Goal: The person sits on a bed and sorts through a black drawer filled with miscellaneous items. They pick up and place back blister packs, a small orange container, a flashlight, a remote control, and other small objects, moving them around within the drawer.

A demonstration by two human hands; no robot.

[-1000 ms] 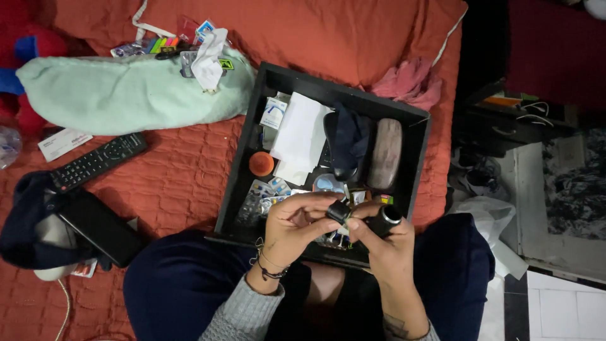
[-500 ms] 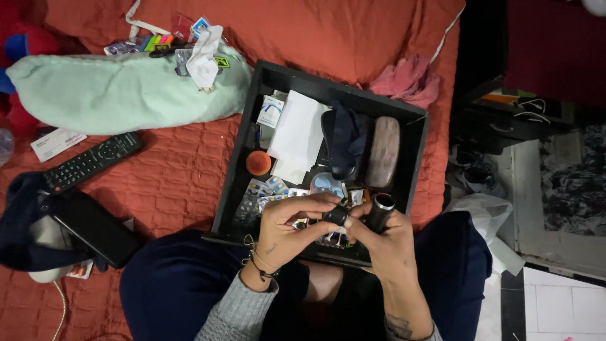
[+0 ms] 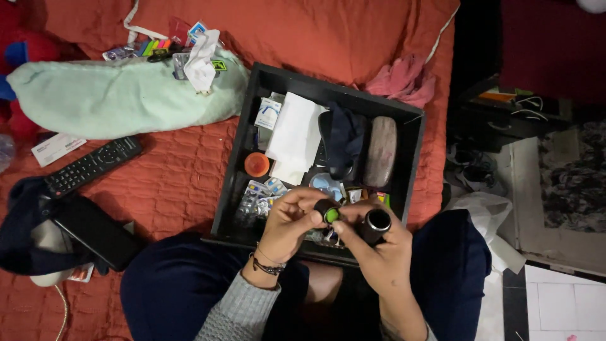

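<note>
I've got both hands up over the near edge of the black drawer (image 3: 413, 158), which sits on the red bedspread (image 3: 177, 170) against my knees. My left hand (image 3: 291, 221) is pinched shut on a small black cap (image 3: 327, 211), its green inner face turned up toward the camera. My right hand (image 3: 379, 246) is wrapped closed around the black cylinder (image 3: 375, 225), open silver-rimmed end pointing up.

Where things stand, as I read it: cap and cylinder are apart, held side by side and nearly touching, so they are separated and not rejoined. The drawer is full of things to one side of my hands: blister packs (image 3: 259, 201), an orange lid (image 3: 256, 164), white papers (image 3: 295, 136), a brown glasses case (image 3: 380, 150).

Against half a second back, the cap has rolled over. Then it showed only black; now the green is plain. The cylinder has tipped more toward me, its mouth rounder. The remote control (image 3: 91, 166) and the mint pillow (image 3: 120, 95) lie as they did.
</note>
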